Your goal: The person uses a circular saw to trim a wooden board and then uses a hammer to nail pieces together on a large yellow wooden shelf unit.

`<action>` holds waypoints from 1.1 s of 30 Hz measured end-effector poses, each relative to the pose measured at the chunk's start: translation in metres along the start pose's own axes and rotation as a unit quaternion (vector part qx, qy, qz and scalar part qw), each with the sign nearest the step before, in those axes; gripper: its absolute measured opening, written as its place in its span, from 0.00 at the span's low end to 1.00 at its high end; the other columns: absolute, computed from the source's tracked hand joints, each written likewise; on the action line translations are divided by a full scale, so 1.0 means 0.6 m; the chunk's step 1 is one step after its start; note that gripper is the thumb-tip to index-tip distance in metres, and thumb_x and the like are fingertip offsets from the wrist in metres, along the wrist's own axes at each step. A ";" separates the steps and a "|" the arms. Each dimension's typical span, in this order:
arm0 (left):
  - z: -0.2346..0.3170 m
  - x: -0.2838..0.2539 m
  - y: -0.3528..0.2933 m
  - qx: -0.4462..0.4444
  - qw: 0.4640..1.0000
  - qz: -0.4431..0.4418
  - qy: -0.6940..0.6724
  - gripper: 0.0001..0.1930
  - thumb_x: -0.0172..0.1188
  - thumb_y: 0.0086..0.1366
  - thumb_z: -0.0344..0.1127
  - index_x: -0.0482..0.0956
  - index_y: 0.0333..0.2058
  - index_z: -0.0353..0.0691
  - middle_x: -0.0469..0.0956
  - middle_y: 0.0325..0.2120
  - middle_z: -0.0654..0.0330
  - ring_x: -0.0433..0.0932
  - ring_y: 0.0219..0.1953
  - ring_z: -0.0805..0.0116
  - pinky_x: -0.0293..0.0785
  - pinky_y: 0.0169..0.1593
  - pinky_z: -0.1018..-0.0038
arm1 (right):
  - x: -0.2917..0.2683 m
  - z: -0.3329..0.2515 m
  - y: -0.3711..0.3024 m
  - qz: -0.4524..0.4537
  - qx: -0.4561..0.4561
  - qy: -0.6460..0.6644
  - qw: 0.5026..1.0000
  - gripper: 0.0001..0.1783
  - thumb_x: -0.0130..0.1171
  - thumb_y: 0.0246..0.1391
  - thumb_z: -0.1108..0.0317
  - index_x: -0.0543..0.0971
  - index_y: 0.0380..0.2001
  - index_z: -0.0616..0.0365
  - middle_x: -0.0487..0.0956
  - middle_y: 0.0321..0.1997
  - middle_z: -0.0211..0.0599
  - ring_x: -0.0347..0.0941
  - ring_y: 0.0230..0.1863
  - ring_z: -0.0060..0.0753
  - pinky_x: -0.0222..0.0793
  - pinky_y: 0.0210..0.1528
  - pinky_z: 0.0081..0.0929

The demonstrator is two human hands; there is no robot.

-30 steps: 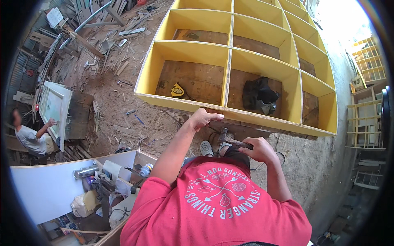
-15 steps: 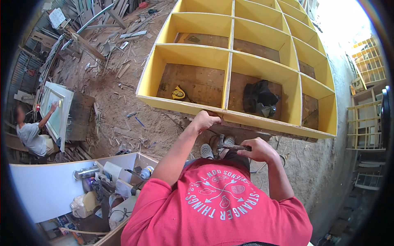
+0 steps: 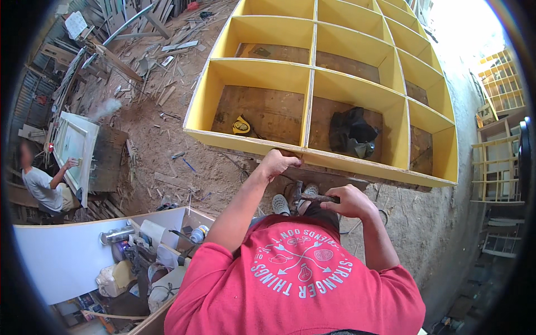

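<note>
A large yellow compartment shelf (image 3: 357, 162) lies on its back in front of me. At its near edge, by the end of a divider, my left hand (image 3: 278, 163) is closed in a pinch against the board; whatever its fingertips hold is too small to make out. To the right and nearer my body, my right hand (image 3: 353, 201) grips a hammer (image 3: 318, 197) by its handle. The hammer's head points left, above my shoes and apart from the shelf. A yellow tape measure (image 3: 241, 125) rests in the near left compartment, and a black bag (image 3: 355, 132) in the one beside it.
At lower left stands a white-sided box (image 3: 61, 262) holding bottles, rags and tools. Farther left, a person (image 3: 43, 181) works on a white framed panel (image 3: 72, 151). Wood scraps (image 3: 167, 96) litter the dirt floor. Yellow slatted frames (image 3: 496, 170) stand at right.
The hammer's head has shifted slightly left and up, while my left hand stays at the shelf edge. The other person's hand has moved down the panel, and a dust puff has appeared beside it.
</note>
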State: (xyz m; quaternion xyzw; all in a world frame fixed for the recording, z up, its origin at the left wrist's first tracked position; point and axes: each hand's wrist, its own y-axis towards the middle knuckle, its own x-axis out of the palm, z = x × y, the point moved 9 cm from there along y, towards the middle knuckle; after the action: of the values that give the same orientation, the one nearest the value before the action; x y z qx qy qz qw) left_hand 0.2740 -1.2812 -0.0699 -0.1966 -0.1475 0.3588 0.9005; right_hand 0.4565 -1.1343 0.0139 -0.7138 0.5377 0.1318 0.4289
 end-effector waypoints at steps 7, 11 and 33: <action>-0.007 0.002 0.007 -0.022 1.000 -0.006 0.004 0.17 0.77 0.58 0.33 0.89 0.46 0.36 0.89 0.40 0.60 0.83 0.42 0.70 0.76 0.52 0.72 | -0.007 -0.004 0.008 -0.035 -0.023 0.003 0.999 0.27 0.66 0.61 0.40 0.87 0.43 0.55 0.86 0.40 0.56 0.82 0.48 0.64 0.77 0.50 0.53; -0.010 0.001 0.007 -0.019 1.000 0.000 -0.006 0.18 0.76 0.58 0.33 0.89 0.47 0.36 0.89 0.40 0.60 0.83 0.43 0.70 0.76 0.53 0.72 | -0.045 -0.009 0.012 0.010 0.009 0.028 1.000 0.26 0.66 0.61 0.42 0.88 0.46 0.54 0.87 0.43 0.53 0.83 0.48 0.61 0.78 0.51 0.50; -0.008 -0.004 0.004 -0.019 0.999 0.035 0.015 0.16 0.75 0.58 0.38 0.91 0.44 0.36 0.88 0.38 0.62 0.81 0.41 0.71 0.75 0.47 0.72 | -0.052 -0.003 0.030 -0.001 0.041 0.039 0.998 0.24 0.67 0.62 0.44 0.89 0.48 0.51 0.88 0.46 0.50 0.84 0.50 0.58 0.79 0.54 0.46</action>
State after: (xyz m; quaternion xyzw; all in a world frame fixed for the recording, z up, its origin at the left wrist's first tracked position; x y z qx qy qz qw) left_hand 0.2726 -1.2827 -0.0756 -0.2238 -0.1336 0.3840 0.8858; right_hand 0.4279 -1.1164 0.0267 -0.7005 0.5585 0.0815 0.4367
